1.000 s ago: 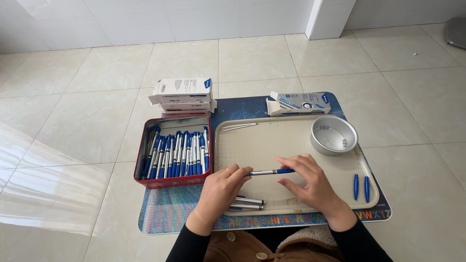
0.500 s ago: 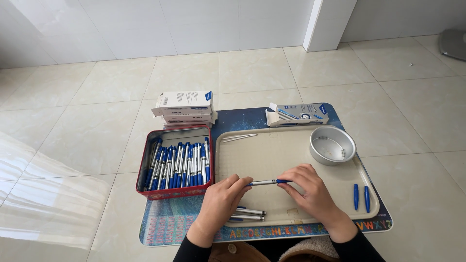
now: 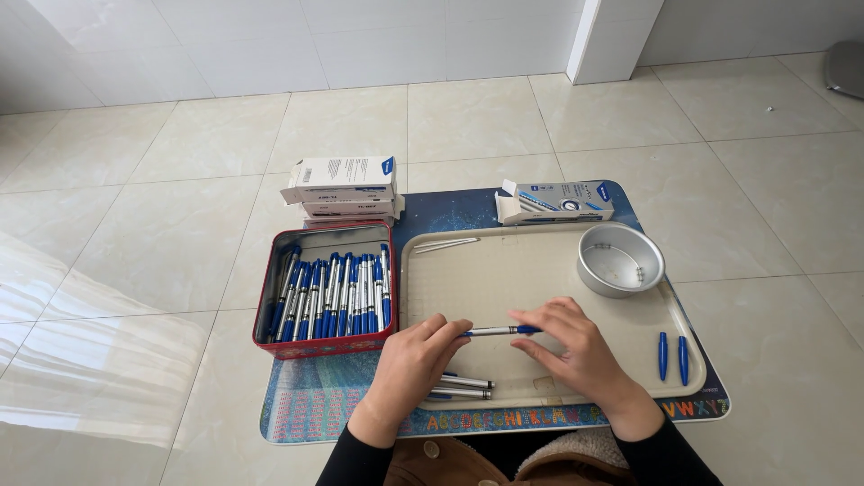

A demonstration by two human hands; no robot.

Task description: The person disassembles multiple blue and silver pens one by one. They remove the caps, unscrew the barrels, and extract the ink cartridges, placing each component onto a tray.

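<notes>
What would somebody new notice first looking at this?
Two hands, the left hand and the right hand, hold one blue pen between them over a beige tray. Left of the tray, a red tin is packed with similar pens.

You are working in bright, even daylight. The pale floor tiles (image 3: 180, 234) gleam, and at the lower left a broad washed-out patch of glare (image 3: 99, 360) lies across them, hazy as a reflection. Shadows are soft: your left hand (image 3: 412, 360) and right hand (image 3: 576, 351) cast only faint, short ones on the beige tray (image 3: 504, 270). The metal bowl (image 3: 619, 259) shows a mild sheen, with no hard highlights. The picture is sharp throughout, without motion blur. Tile seams bow slightly toward the edges, a mild wide-angle bend.
</notes>
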